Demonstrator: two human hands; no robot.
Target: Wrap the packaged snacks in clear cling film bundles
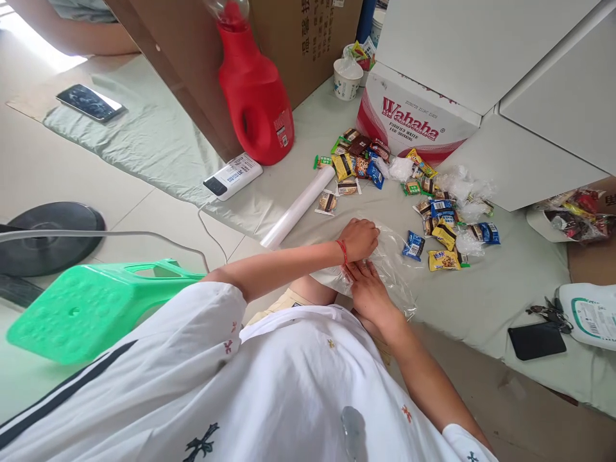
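A sheet of clear plastic film (392, 269) lies wrinkled over my lap and the near edge of the covered surface. My left hand (360, 239), with a red cord at the wrist, is curled closed on the film. Just below it, my right hand (368, 285) rests on the same film, fingers stretched out toward the left wrist. Beyond the left hand lies a white plastic film roll (298, 206). Small wrapped snacks (443, 234) are scattered to the right, with a blue packet (412, 246) closest to the film. Whatever is under my palms is hidden.
Behind the snacks stand a Wahaha carton (414, 122) and a paper cup (347, 80). A red jug (257, 96) and a power bank (233, 176) are at the back left. A green stool (81, 314) lies left; a black wallet (536, 340) sits right.
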